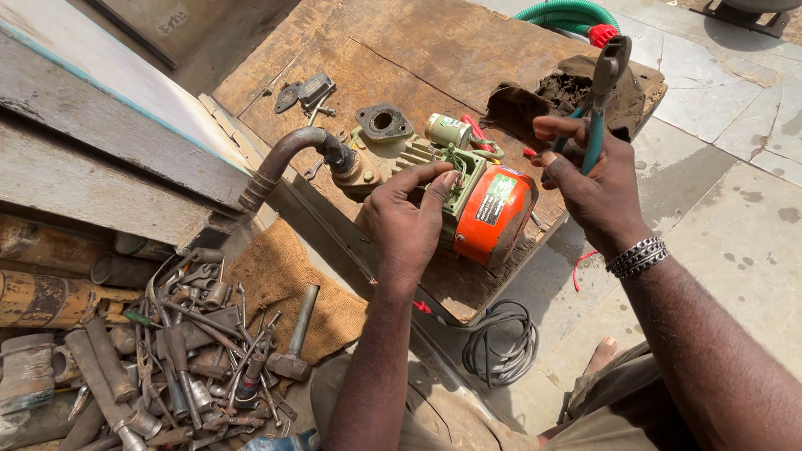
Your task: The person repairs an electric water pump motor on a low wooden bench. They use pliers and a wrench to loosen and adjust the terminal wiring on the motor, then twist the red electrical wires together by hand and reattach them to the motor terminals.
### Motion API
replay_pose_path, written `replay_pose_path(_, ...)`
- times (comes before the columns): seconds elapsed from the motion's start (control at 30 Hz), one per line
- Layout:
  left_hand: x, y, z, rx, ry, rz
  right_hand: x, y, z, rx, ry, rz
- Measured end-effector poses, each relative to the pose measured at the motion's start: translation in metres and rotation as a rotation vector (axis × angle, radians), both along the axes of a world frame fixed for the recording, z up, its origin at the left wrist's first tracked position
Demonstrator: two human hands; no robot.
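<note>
A small motor pump with an orange end cover [494,214] and a green terminal box lies on a worn wooden board [393,50]. My left hand [408,215] rests on the pump, its fingertips pinching at the wires in the terminal box. My right hand [590,179] hovers just right of the pump and grips teal-handled pliers [603,92], jaws pointing up and away. A silver bracelet sits on that wrist. A curved rusty pipe [288,159] joins the pump's left side.
A heap of rusty spanners, sockets and bolts [184,351] lies at lower left, with a hammer [294,334] on burlap. A grey coiled cable [501,342] sits on the stone floor below the board. A green hose [568,15] runs at the top. A flange [383,122] lies behind the pump.
</note>
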State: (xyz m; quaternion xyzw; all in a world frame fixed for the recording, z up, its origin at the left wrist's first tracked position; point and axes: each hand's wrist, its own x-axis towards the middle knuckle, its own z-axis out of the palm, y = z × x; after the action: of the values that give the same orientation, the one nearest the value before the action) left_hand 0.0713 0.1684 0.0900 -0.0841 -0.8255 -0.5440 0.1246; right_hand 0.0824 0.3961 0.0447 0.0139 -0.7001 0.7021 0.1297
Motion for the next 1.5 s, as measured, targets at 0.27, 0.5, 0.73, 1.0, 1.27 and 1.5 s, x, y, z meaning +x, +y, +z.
replay_pose_path(0.27,-0.017,0.04,-0.004,-0.121,0.037,-0.134,-0.007,-0.002,-0.006,0.212,0.005,-0.032)
replay_pose_path(0.5,-0.021,0.04,0.003,-0.176,-0.027,-0.153,-0.019,-0.005,-0.008,0.351,0.207,0.015)
replay_pose_path(0.73,-0.021,0.033,0.006,-0.356,-0.149,-0.154,-0.033,-0.015,-0.002,0.477,0.16,0.055)
replay_pose_path(1.0,-0.013,0.029,-0.006,-0.426,0.181,-0.145,-0.034,-0.015,-0.008,0.398,0.243,0.088)
replay_pose_path(1.27,-0.014,0.014,-0.011,-0.188,0.138,-0.106,-0.012,-0.012,0.027,0.232,-0.052,0.105)
replay_pose_path(1.5,-0.014,0.013,-0.014,-0.248,0.128,-0.023,0.014,-0.001,0.012,1.062,0.208,-0.005)
